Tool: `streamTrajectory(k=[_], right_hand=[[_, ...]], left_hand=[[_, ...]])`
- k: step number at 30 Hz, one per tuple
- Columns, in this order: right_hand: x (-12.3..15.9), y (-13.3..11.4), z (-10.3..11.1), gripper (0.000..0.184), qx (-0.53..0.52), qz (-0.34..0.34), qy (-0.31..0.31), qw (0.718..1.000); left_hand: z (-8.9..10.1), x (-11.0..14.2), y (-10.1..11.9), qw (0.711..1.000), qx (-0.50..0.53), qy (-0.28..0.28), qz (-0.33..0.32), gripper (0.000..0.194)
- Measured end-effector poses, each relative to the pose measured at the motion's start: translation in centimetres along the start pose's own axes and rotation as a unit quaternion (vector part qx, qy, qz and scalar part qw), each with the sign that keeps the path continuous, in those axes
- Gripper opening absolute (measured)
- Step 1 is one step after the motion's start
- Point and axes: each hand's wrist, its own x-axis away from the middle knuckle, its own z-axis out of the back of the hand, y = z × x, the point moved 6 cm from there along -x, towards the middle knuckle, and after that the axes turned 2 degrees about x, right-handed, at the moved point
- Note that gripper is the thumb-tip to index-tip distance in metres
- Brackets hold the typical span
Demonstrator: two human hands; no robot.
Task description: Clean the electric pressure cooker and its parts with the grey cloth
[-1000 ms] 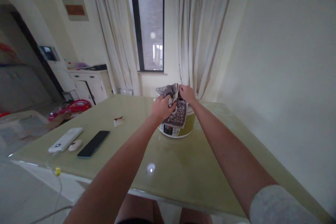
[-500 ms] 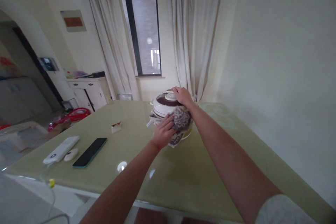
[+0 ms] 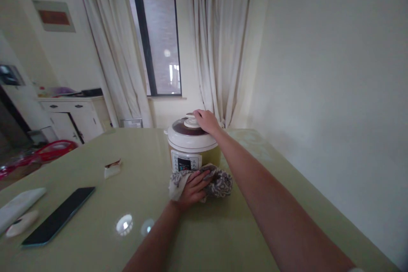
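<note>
Pale walls; dark-framed window beyond table's far edge, cream curtains both sides. White cabinet past far-left corner. Round light reflections on glossy tabletop.

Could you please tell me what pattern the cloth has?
The cloth has a grey-brown and off-white swirling pattern, best seen in the head view.

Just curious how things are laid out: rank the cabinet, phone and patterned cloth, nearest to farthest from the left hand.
1. Patterned cloth: under the left hand.
2. Phone: on the table, left.
3. Cabinet: beyond the table, at left.
</note>
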Motion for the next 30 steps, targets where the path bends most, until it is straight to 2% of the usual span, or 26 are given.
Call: streamTrajectory(k=[3, 5, 6, 8, 10, 12, 14, 16, 17, 18, 20, 23, 25, 27, 30], right_hand=[[0.1, -0.1, 0.1, 0.046, 0.004, -0.002, 0.005, 1.000], [0.1, -0.1, 0.2, 0.046, 0.008, -0.005, 0.007, 1.000], [0.1, -0.1, 0.2, 0.046, 0.009, -0.005, 0.007, 1.000], [0.1, -0.2, 0.2, 0.046, 0.011, -0.006, 0.006, 1.000], [0.1, -0.2, 0.1, 0.046, 0.016, -0.006, 0.006, 1.000], [0.1, -0.2, 0.1, 0.047, 0.026, -0.003, 0.006, 1.000], [0.1, -0.3, 0.1, 0.048, 0.034, -0.001, 0.007, 0.999], [0.1, -0.4, 0.1, 0.049, 0.039, -0.005, 0.008, 0.999], [0.1, -0.4, 0.2, 0.049, 0.040, -0.007, 0.007, 0.999], [0.1, -0.4, 0.2, 0.048, 0.039, -0.009, 0.007, 0.999], [0.1, -0.5, 0.2, 0.047, 0.037, -0.010, 0.008, 0.999], [0.2, -0.7, 0.4, 0.045, 0.035, -0.013, 0.013, 0.999], [0.2, -0.7, 0.5, 0.044, 0.034, -0.013, 0.013, 0.999], [0.2, -0.7, 0.4, 0.044, 0.032, -0.009, 0.013, 0.999], [0.2, -0.6, 0.3, 0.045, 0.031, -0.005, 0.011, 0.999]], left_hand=[[1.1, 0.5, -0.8, 0.995, -0.022, 0.065, 0.075, 0.015], [1.5, 1.0, -1.8, 0.980, -0.024, 0.102, 0.167, 0.014], [1.6, 1.4, -2.6, 0.964, -0.017, 0.120, 0.235, 0.014], [1.9, 2.1, -4.5, 0.909, -0.006, 0.157, 0.386, 0.023], [2.9, 2.5, -6.8, 0.838, -0.001, 0.203, 0.507, 0.039], [4.5, 2.1, -9.5, 0.777, 0.016, 0.261, 0.572, 0.053], [5.9, 1.8, -12.7, 0.723, 0.082, 0.309, 0.612, 0.059], [6.6, 1.8, -15.3, 0.688, 0.141, 0.301, 0.646, 0.056], [6.8, 1.8, -16.0, 0.683, 0.154, 0.292, 0.652, 0.054], [6.9, 1.9, -16.2, 0.683, 0.161, 0.281, 0.655, 0.053], [6.5, 2.5, -15.0, 0.692, 0.155, 0.268, 0.652, 0.055], [4.8, 4.0, -10.7, 0.713, 0.118, 0.258, 0.641, 0.066], [3.3, 4.6, -7.6, 0.768, 0.044, 0.229, 0.597, 0.077], [1.8, 4.7, -5.4, 0.816, -0.015, 0.187, 0.546, 0.081], [0.9, 2.7, -4.0, 0.892, -0.063, 0.131, 0.429, 0.066]])
